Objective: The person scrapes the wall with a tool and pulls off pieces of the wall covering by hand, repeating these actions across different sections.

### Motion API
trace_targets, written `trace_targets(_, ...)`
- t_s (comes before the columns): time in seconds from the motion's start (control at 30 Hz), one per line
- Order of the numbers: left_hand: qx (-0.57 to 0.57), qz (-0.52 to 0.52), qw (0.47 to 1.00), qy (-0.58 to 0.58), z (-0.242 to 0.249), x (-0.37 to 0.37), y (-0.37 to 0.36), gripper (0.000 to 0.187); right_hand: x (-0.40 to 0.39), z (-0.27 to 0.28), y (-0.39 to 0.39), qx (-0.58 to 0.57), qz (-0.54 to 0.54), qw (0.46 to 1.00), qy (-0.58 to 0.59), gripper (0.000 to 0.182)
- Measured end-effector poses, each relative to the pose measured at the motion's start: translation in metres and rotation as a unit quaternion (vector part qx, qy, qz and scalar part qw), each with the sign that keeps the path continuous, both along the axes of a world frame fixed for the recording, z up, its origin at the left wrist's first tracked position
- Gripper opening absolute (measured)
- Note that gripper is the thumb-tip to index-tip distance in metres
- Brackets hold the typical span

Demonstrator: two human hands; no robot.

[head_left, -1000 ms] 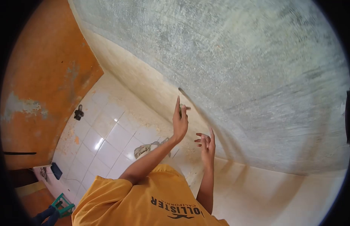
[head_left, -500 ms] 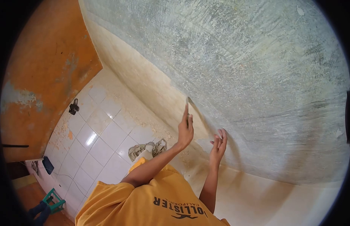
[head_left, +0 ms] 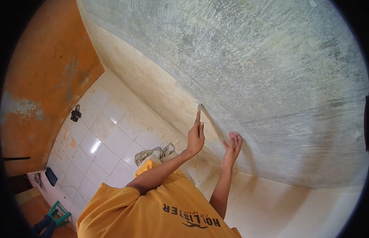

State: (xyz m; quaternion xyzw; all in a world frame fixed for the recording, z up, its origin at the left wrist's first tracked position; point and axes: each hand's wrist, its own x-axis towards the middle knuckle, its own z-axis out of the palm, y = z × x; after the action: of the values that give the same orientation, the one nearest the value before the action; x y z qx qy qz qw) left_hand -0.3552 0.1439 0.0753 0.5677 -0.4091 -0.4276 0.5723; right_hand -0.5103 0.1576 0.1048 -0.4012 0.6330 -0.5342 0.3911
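Note:
My left hand [head_left: 196, 139] is closed around a thin flat scraper [head_left: 200, 106], its index finger stretched along the tool. The grey tip lies at the boundary between a smooth cream band [head_left: 144, 69] and the rough grey-green wall surface [head_left: 248, 59]. Most of the tool is hidden by the fingers. To the right, my right hand [head_left: 232, 150] holds nothing; its fingers are apart, with the fingertips right at the wall. A dark curved line runs along the boundary between the two hands.
Pale flakes litter the white tiled floor [head_left: 101, 144] along the wall's foot. A crumpled cloth [head_left: 142, 157] lies by my feet. An orange wall [head_left: 45, 71] meets the corner at left. Further off are a black object [head_left: 76, 114], a green stool [head_left: 59, 214] and a person's leg [head_left: 44, 227].
The view has shifted slightly. My left hand and the scraper stay at nearly the same place on the boundary. My right hand has turned a little and its fingers have spread.

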Motion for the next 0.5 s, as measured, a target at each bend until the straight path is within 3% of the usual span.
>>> trace_targets(0.13, 0.025, -0.017, 0.999, -0.015, 0.000, 0.006, 0.000, 0.059, -0.001, 0.002, -0.002, 0.011, -0.009, 1.000, -0.026, 0.041)
trace_targets(0.23, -0.026, 0.011, 0.997, -0.071, -0.007, 0.020, -0.008, 0.061, -0.002, -0.005, 0.003, 0.015, -0.013, 0.999, -0.031, 0.041)
trace_targets(0.33, -0.109, 0.022, 0.969, -0.221, -0.042, 0.029, -0.013, 0.065, -0.002, -0.012, 0.006, 0.026, -0.015, 0.999, -0.033, 0.041)
trace_targets(0.5, -0.006, -0.013, 0.999, -0.043, -0.006, 0.022, -0.006, 0.060, 0.008, -0.027, 0.019, 0.045, 0.007, 0.998, -0.044, 0.043)
